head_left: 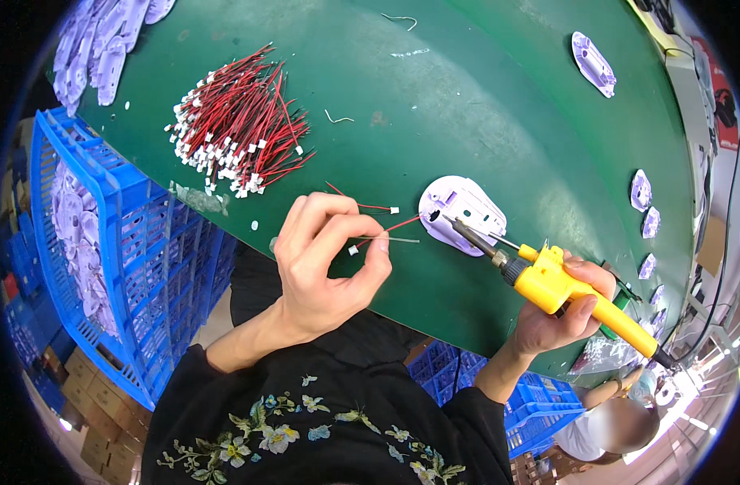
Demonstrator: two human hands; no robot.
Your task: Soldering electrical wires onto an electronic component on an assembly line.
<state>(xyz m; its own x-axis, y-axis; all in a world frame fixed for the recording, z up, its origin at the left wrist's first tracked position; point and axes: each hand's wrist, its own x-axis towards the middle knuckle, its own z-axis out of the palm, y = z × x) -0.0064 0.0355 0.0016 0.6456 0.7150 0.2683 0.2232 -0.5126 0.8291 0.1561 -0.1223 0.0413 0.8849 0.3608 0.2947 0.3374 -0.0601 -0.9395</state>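
Observation:
My left hand (325,263) is closed in a pinch on a thin pale strand (404,239), whose free end points toward a light purple plastic shell (463,198). A red wire (398,224) runs from the shell back toward my left fingertips, near a small white connector (354,250). Behind those fingers another red wire with a white connector (394,210) lies on the table. My right hand (560,315) is wrapped round a yellow soldering gun (560,283). Its metal tip is over the shell, though I cannot tell whether it touches.
A heap of red and black wires with white connectors (241,121) lies on the green table (346,48). Purple shells fill a blue crate (136,267) at left; more (103,48) are piled far left. Several purple pieces (641,190) line the right. A person (612,428) sits at lower right.

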